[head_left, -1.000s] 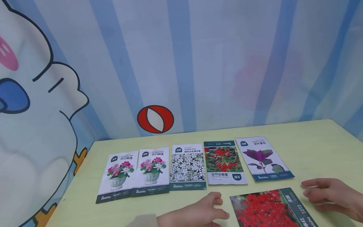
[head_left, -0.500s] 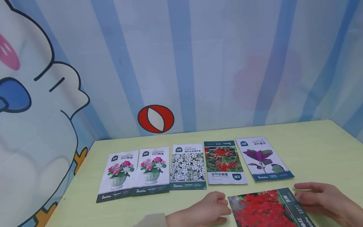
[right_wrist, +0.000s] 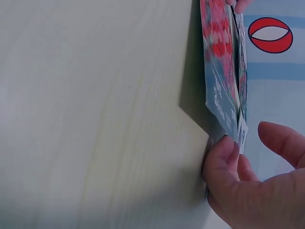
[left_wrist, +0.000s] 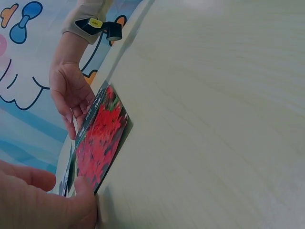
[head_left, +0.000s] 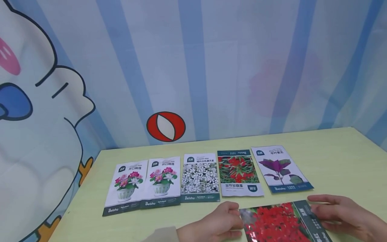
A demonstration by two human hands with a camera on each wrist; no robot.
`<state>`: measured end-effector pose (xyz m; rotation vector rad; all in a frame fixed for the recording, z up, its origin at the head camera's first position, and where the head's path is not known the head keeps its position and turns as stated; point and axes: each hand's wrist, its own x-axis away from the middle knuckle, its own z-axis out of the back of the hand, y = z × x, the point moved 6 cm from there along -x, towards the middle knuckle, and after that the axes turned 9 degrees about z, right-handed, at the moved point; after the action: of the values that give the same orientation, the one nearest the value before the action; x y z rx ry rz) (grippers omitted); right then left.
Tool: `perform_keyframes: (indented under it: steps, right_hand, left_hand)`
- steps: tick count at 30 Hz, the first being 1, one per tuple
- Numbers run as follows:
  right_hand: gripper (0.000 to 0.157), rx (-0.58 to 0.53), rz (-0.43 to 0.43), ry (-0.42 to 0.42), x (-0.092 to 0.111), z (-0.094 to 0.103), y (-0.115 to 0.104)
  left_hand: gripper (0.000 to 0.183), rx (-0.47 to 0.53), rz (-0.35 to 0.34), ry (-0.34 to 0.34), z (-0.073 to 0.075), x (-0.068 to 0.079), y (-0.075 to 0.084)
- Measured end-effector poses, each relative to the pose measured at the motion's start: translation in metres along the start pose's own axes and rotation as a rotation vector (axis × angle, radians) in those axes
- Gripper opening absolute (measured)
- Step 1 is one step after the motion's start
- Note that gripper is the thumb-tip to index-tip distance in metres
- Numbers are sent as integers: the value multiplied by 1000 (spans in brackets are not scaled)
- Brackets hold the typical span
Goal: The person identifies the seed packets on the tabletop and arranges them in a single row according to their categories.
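A seed packet with red flowers and a dark green end band (head_left: 273,222) lies between the two hands at the front right; the lower frame edge cuts it off in the head view. My left hand (head_left: 222,223) holds its left edge, with the thumb (left_wrist: 86,198) at the packet in the left wrist view. At the banded end, my right hand (head_left: 344,213) grips the edge between thumb and fingers, its index finger (right_wrist: 281,138) stretched out apart. The packet's near edge tilts up over the table, its shadow beneath it in the right wrist view.
Behind it, a row of packets runs across the pale yellow table (head_left: 335,158): two lotus packets (head_left: 125,188) (head_left: 161,183) slightly overlapping, a white-flower packet (head_left: 200,178), an upside-down red-flower packet (head_left: 240,173) and a purple-leaf packet (head_left: 282,169). A printed curtain (head_left: 223,67) stands behind.
The right hand has moved left onto the banded end, and the left hand has come to the left edge. The red-flower packet has shifted slightly left. The row stays put.
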<state>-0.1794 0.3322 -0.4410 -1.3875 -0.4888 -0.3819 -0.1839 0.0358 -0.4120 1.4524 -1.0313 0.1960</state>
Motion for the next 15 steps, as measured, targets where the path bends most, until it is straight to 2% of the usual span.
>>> perform_keyframes:
  steps: [6, 8, 10, 11, 15]
  right_hand:
    - [45, -185, -42, 20, 1, -3, 3]
    - [43, -221, -56, 17, 0, -4, 6]
    - [40, -264, -70, -31, -2, -5, 9]
    - [44, -265, -74, -55, -3, -6, 10]
    - [26, -289, -69, -222, -3, -13, 12]
  left_hand:
    - [48, 60, -117, 98, 2, 0, 2]
    - [43, 53, -154, 131, 4, -2, 4]
    - [36, 33, -181, 152, 6, -3, 7]
    - [32, 25, -187, 160, 8, -3, 8]
    - [23, 37, -204, 176, 13, -4, 15]
